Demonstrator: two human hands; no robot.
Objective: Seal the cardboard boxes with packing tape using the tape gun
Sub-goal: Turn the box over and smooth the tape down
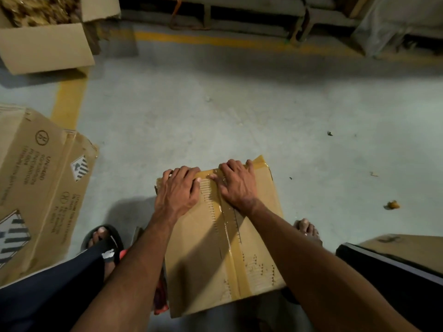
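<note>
A closed cardboard box point(199, 248) stands on the floor between my feet. A strip of brown packing tape point(229, 238) runs along its centre seam, and another strip crosses its far edge. My left hand point(177, 188) lies on the far left part of the top, fingers bent over the far edge. My right hand point(237, 183) presses flat on the tape at the far right, fingers reaching over the edge. A red object point(160, 300), possibly the tape gun, shows partly under my left forearm beside the box.
A flattened printed carton point(36, 178) lies at the left. An open box point(45, 44) with brown contents stands at the far left. Another carton point(405, 245) is at the right by my knee. Yellow floor lines point(69, 101) and metal pallets point(239, 17) are beyond.
</note>
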